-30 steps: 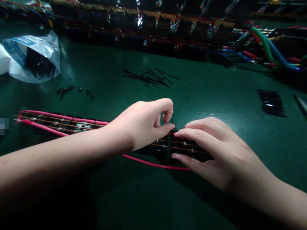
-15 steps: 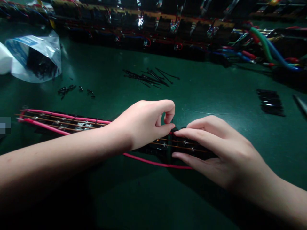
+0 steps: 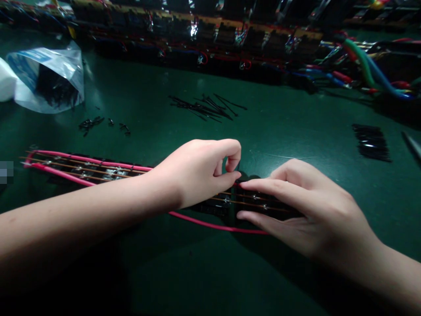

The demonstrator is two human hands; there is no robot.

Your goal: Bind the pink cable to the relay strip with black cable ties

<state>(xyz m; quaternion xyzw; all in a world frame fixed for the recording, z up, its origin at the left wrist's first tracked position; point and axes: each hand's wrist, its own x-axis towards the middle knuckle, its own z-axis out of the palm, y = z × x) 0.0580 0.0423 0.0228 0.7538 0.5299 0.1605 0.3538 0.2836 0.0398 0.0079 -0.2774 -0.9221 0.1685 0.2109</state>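
A long black strip assembly [image 3: 256,202] with copper-coloured rods lies across the table, a pink-red cable [image 3: 204,224] running along it. Over its middle, my left hand [image 3: 210,171] is closed, thumb and fingers bent together near the strip's upper edge; what it pinches is too small to make out. On the right part of the strip, my right hand [image 3: 305,206] spans the width, index finger at the upper edge and thumb at the lower edge, gripping the strip between them.
Black cable ties [image 3: 205,107] lie behind the hands, with a stacked bundle [image 3: 371,142] at the right. Small black clippings [image 3: 90,125] and a clear plastic bag [image 3: 49,81] are at the left. A large wired assembly [image 3: 197,39] spans the back.
My right hand's upper fingers have shifted slightly to the right and drawn back from the strip's upper edge. My left hand has barely moved.
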